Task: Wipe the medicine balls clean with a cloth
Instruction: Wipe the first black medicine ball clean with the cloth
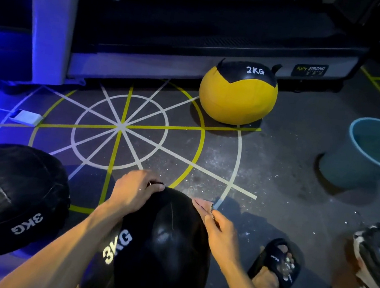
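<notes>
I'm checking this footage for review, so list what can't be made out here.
Head view only:
- Cloth: mostly hidden behind the near black 3KG ball and the right hand pinching it.
- Left hand: fingertips curl over the ball's far side, unseen.
- Second black 3KG ball: cut by the left edge.
- Bucket: cut by the right edge; contents too dim.

Near ball (165, 245): black, marked 3KG, glossy, sitting at the bottom centre of the floor, being gripped at its far top and wiped on its right shoulder.
Left ball (5, 201): black, marked 3KG, lying just left of the near ball.
Yellow ball (237, 96): black cap marked 2KG, resting farther off.
Cloth (203, 206): small, pinkish, being pinched against the near ball.
</notes>
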The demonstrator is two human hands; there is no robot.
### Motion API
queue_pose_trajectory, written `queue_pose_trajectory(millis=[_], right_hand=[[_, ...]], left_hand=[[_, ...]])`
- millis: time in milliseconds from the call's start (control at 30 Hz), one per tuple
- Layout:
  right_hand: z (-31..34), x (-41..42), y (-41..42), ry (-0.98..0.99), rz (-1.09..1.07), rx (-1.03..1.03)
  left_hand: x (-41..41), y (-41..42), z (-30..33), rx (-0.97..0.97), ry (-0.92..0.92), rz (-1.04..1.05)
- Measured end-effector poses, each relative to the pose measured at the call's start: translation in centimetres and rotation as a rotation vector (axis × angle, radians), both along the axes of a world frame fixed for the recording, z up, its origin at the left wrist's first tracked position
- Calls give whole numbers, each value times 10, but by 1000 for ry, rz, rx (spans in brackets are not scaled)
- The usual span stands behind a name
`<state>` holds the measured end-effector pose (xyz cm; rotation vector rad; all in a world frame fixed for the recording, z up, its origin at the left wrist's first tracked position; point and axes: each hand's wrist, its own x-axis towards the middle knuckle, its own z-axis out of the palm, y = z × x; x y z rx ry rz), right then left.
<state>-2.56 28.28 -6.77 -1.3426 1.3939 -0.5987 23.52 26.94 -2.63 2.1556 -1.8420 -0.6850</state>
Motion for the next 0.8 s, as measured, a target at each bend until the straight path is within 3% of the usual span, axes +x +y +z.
queue_pose_trajectory(millis=[267,400,567,633,733,800], right_hand=[[25,-1,-7,-192,-92,-194],[13,1,-11,-27,-113,-246],[-4,9,-8,58,-428,-178],[3,30,9,63,-361,-258],[6,47,19,91,-36,-561],[0,35,-5,120,-7,-603]], left_hand=[[-22,41,30,-293,127,-89],[-22,45,18,-334,181,-62],[-21,54,2,-373,286,-12],[-20,58,-1,-399,304,-4],[-13,63,-3,-386,351,-5],[-10,68,-4,-374,411,9]])
